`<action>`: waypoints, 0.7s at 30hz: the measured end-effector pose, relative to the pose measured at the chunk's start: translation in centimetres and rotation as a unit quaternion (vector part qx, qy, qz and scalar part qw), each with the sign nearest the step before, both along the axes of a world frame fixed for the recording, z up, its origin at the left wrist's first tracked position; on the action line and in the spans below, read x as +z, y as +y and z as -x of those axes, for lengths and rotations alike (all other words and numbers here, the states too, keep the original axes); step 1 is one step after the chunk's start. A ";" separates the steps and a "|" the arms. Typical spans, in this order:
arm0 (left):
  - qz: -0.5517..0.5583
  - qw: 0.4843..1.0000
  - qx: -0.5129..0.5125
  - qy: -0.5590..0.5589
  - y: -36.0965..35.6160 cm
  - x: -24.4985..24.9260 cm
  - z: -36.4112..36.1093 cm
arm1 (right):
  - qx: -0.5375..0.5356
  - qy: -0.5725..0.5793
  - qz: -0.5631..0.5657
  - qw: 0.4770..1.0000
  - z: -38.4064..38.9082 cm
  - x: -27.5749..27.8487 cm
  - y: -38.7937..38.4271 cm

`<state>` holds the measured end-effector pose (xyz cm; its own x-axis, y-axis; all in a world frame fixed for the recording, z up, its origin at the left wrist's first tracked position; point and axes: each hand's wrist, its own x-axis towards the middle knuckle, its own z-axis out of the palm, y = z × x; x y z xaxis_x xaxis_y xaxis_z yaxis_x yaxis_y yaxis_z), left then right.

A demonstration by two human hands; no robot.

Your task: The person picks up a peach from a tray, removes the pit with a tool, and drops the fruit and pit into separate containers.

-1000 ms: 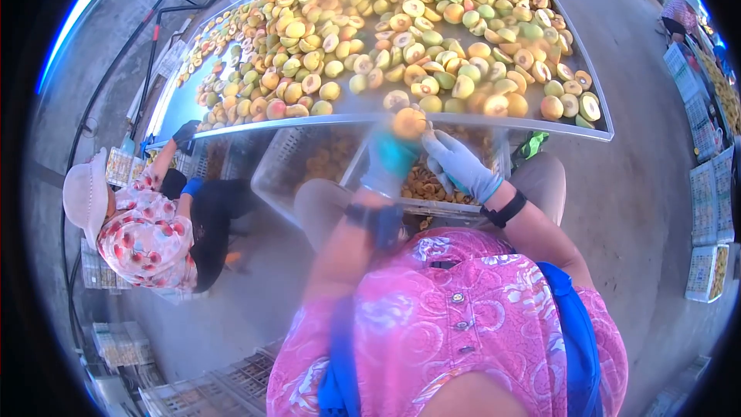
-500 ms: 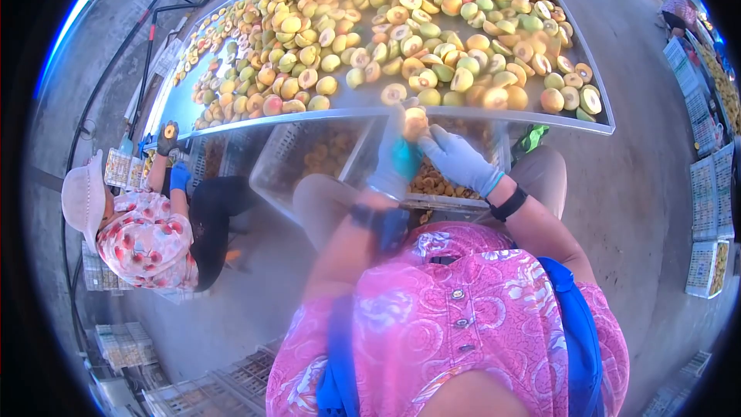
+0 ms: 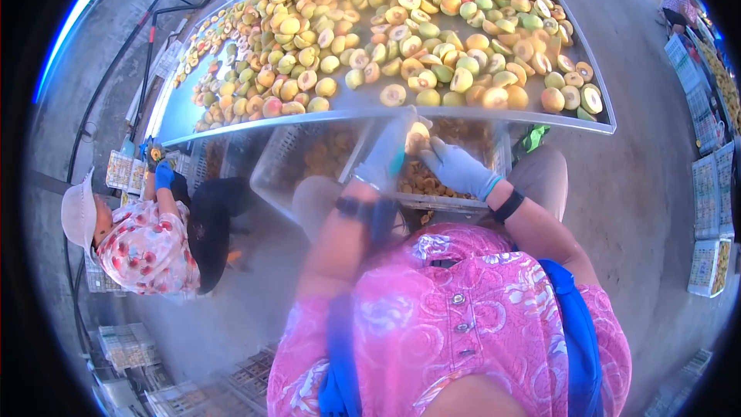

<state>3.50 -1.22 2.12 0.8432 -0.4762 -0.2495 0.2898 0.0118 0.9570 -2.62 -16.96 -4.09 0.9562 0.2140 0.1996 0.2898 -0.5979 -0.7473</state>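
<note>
Both my hands wear pale grey-blue gloves and meet below the front edge of a metal table [image 3: 177, 112]. My left hand [image 3: 388, 156] is blurred and grips an orange-yellow fruit [image 3: 417, 139]. My right hand [image 3: 457, 167] closes on the same fruit from the right. Under my hands a plastic crate [image 3: 451, 202] holds cut fruit pieces. The table top carries a wide spread of halved and whole yellow, orange and green fruit [image 3: 386, 31].
A second clear crate [image 3: 289, 162] stands to the left under the table. A person [image 3: 135, 243] in a white hat and floral top sits at left, blue-gloved hands raised. Stacked trays [image 3: 706, 216] line the right side. Concrete floor lies all round.
My hands with the fruit dropped slightly from the table's edge toward the crate. The person at left pulled their hands down and in from the table edge.
</note>
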 end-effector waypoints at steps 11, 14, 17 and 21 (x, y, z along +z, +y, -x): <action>0.219 0.940 0.232 -0.122 -2.2 -3.7 0.8 | -0.006 0.383 -0.376 0.844 0.6 5.4 2.9; 0.227 0.951 0.206 -0.039 -1.6 -3.0 1.3 | 0.017 0.389 -0.385 0.837 0.8 5.4 2.6; 0.236 0.955 0.159 0.088 -0.8 -1.9 1.1 | 0.050 0.390 -0.325 0.860 0.7 5.0 1.7; 0.072 0.996 0.043 -0.018 -0.1 -1.4 1.1 | 0.060 0.469 -0.357 0.806 1.6 4.8 1.3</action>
